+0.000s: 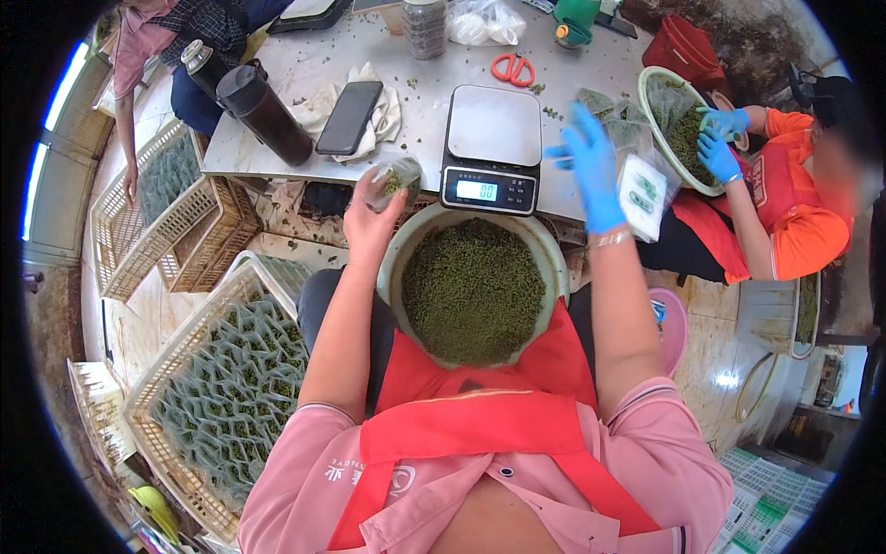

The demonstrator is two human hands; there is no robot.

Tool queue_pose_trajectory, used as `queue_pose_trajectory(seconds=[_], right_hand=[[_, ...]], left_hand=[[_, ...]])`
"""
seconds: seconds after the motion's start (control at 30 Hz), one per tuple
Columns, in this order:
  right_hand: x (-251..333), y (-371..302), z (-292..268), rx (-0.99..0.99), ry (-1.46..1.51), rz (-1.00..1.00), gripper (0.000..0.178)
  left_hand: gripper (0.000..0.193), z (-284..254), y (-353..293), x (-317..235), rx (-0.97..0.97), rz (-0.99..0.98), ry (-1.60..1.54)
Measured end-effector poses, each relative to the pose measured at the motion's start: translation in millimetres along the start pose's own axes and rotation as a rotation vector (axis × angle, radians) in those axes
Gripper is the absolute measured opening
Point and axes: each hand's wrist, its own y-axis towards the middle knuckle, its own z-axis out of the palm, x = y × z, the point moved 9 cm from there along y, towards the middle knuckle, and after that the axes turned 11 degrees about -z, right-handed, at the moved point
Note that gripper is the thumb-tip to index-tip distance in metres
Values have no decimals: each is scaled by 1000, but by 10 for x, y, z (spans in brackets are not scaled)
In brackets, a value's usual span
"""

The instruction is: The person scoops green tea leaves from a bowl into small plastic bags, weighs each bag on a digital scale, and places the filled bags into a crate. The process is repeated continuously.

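Observation:
My bare left hand (371, 217) is closed round a small clear plastic bag (395, 181) with some green berries in it, just left of the scale. My right hand (592, 166), in a blue glove, is raised with its fingers spread at the table's right side; nothing shows in it. Between my hands, a digital kitchen scale (494, 129) stands at the table's near edge, its pan bare and its display lit. Below it, between my knees, a large pale tub (395, 277) holds a mass of small green berries (475, 291) like green peppercorns.
A yellowish crate (152, 420) at left holds many filled bags. On the metal table lie a phone (350, 117), red scissors (512, 69) and a dark flask (266, 115). At right a co-worker's blue-gloved hands reach into a basin (657, 129); another person's arm (127, 138) reaches toward a far-left crate.

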Motion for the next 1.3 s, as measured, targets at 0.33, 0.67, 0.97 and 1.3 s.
queue_pose_trajectory(seconds=[0.33, 0.67, 0.97, 1.3], right_hand=[[-930, 1085, -701, -183, -76, -27, 25], [7, -684, 880, 319, -144, -181, 36], [-186, -1692, 951, 462, -30, 38, 32], [-715, -2591, 1562, 907, -233, 126, 30]], left_hand=[[46, -206, -17, 66, -47, 80, 69], [39, -2079, -799, 114, -346, 86, 102], [46, -5671, -3609, 876, -1320, -617, 923], [47, -6741, -3934, 2979, -816, -985, 938]])
